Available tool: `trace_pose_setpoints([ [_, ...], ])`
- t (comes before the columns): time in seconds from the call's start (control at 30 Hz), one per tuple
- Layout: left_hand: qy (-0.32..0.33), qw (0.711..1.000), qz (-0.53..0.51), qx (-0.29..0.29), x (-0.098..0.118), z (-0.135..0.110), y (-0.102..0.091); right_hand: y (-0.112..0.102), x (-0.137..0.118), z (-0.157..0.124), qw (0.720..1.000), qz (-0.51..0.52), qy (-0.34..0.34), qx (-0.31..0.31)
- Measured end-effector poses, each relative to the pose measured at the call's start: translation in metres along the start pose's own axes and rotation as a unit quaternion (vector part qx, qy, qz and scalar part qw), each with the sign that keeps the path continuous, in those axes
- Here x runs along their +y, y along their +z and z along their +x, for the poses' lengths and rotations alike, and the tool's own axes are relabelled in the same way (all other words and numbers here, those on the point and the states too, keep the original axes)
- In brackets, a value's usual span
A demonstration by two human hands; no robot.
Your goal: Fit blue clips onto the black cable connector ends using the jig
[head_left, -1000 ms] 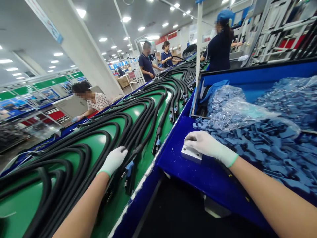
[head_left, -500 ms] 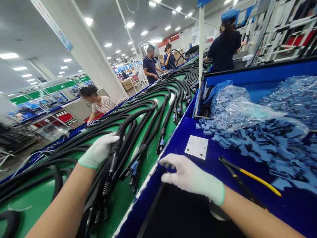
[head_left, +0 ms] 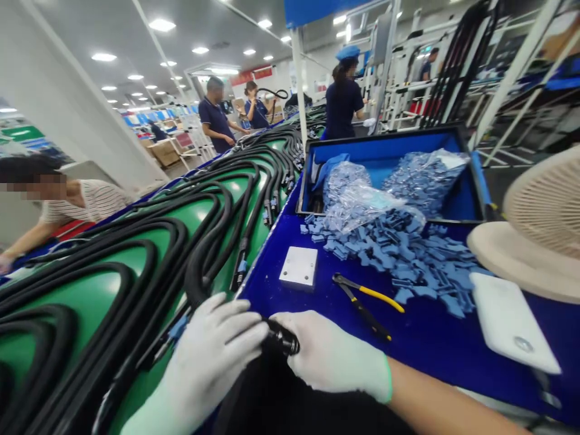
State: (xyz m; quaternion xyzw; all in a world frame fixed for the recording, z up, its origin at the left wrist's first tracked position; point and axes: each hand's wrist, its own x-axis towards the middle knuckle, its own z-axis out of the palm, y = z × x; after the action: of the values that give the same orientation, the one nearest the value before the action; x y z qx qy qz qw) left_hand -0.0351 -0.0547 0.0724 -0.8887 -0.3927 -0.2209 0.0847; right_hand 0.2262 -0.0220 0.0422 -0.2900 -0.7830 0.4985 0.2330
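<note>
Cables crowd the left, blue bench opens ahead

The left hand [head_left: 208,356] and right hand [head_left: 326,356] meet around a black cable end [head_left: 281,336], with little gap between them. Left of them, black cables [head_left: 179,232] loop tightly across the green board [head_left: 31,368], barring any low pass. Ahead, a hand could pass over the blue bench [head_left: 276,290] between the white plate [head_left: 298,266] and yellow-handled pliers [head_left: 362,302]. Beyond, the heap of blue parts [head_left: 399,260] blocks the way to the blue-lined bin [head_left: 385,145], while a white pad [head_left: 512,320] and cream fan [head_left: 539,223] obstruct the right
</note>
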Motion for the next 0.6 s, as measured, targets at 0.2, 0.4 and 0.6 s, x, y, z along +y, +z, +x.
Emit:
trace_pose_setpoints([
  [0.2,-0.1,0.985,-0.138,-0.023,0.027,0.018,0.042,-0.049,0.0,-0.044,0.964,-0.219,0.132,0.073],
  [0.4,-0.386,0.881,-0.263,-0.078,0.042,0.067,0.036,-0.06,0.051,-0.052,0.849,-0.447,0.242,0.146],
  [0.6,-0.447,0.813,-0.362,-0.088,0.041,0.099,0.028,-0.057,0.037,-0.045,0.938,-0.215,0.174,0.21],
])
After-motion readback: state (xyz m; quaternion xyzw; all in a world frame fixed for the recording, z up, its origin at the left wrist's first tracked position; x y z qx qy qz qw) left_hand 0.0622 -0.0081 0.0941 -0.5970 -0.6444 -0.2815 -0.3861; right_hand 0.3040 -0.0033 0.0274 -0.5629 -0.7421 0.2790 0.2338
